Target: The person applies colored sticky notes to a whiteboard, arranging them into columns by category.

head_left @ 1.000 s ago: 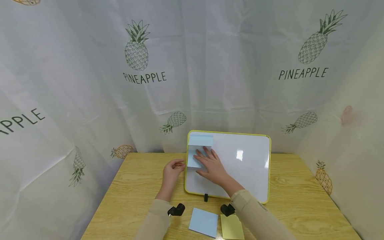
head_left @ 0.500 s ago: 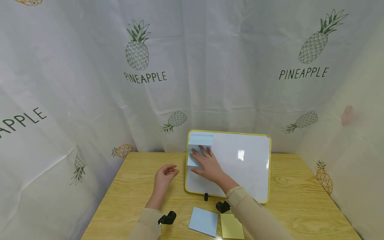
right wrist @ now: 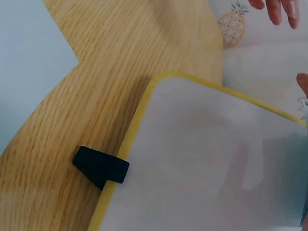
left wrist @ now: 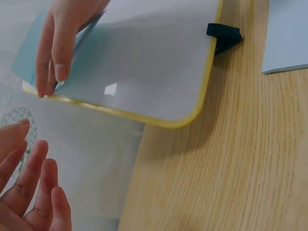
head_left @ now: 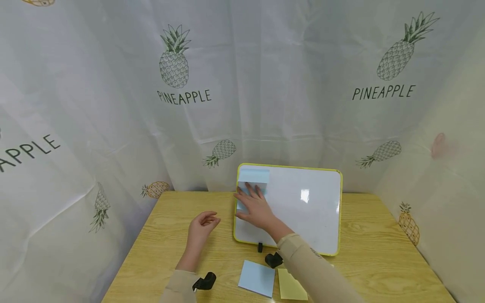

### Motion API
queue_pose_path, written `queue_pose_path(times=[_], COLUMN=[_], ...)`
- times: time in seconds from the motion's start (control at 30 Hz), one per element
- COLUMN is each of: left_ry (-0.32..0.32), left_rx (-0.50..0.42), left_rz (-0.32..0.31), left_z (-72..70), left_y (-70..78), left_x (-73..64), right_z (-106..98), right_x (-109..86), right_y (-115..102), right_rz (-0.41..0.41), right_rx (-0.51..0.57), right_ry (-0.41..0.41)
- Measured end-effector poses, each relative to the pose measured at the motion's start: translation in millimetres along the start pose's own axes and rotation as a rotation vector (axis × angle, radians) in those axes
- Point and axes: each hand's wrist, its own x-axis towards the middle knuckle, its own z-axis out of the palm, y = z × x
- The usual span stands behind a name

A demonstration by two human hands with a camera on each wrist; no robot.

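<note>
A whiteboard [head_left: 303, 223] with a yellow rim leans up on the table. Two light blue sticky notes are on its left part: an upper note [head_left: 254, 175] along the top edge, and a lower note [head_left: 240, 206] mostly covered by my right hand [head_left: 257, 208]. That hand lies over the lower note with fingers spread and straight. In the left wrist view, blue paper [left wrist: 29, 53] stands partly away from the board beside the right hand [left wrist: 60, 38]. To the left of the board, my left hand [head_left: 202, 227] hovers with loosely bent fingers, holding nothing.
A blue sticky-note pad [head_left: 257, 278] and a yellow pad [head_left: 291, 286] lie in front of the board, the yellow one partly under the right sleeve. A black foot [head_left: 259, 247] supports the board's lower edge. Pineapple-print curtain [head_left: 280, 84] hangs behind the table.
My left hand has drawn back from the board's left edge, to the left and nearer to me. My right hand has slid a little left across the lower note, fingers still spread.
</note>
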Motion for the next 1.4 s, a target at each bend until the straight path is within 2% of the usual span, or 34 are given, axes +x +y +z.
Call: queue_pose_path(times=[0.1, 0.2, 0.33, 0.37, 0.47, 0.6, 0.8, 0.97, 1.17, 1.27, 1.4], left_ry=[-0.029, -0.064, -0.097, -0.106, -0.138, -0.202, -0.274, -0.320, -0.372, -0.388, -0.425], left_rx=[0.003, 0.023, 0.042, 0.046, 0.036, 0.040, 0.014, 0.049, 0.083, 0.087, 0.093], left_rz=[-0.012, 0.007, 0.047, 0.041, 0.049, 0.048, 0.029, 0.033, 0.034, 0.023, 0.017], left_z=[-0.4, 1.6, 7.7, 9.5, 14.8, 21.9, 33.8, 41.5, 47.0, 49.2, 51.8], left_y=[15.3, 14.4, -6.3, -8.3, -20.1, -28.3, -38.3, -49.7, -64.7, -71.2, -76.1], left_x=[-10.1, -16.5, -19.6, -21.5, -24.8, -33.7, -48.9, -60.1, -73.8, -79.2, -85.5], right_z=[-1.3, -2.5, 0.6, 2.0, 7.2, 11.5, 21.8, 29.7, 38.3, 42.8, 49.6], right_x=[-5.2, -16.7, -37.4, -42.4, -55.3, -71.9, -103.4, -128.0, -155.3, -165.5, -175.7], right_y=[-1.6, -5.0, -10.3, -11.0, -10.8, -10.2, -11.4, -15.1, -20.4, -21.5, -21.9], right_rz=[0.000, 0.005, -0.009, -0.022, -0.065, -0.080, -0.030, 0.001, 0.048, 0.047, 0.001], right_rx=[0.047, 0.150, 0.268, 0.281, 0.280, 0.276, 0.302, 0.339, 0.396, 0.401, 0.395], right_ry=[0.030, 0.084, 0.173, 0.196, 0.258, 0.289, 0.264, 0.220, 0.095, 0.052, 0.046])
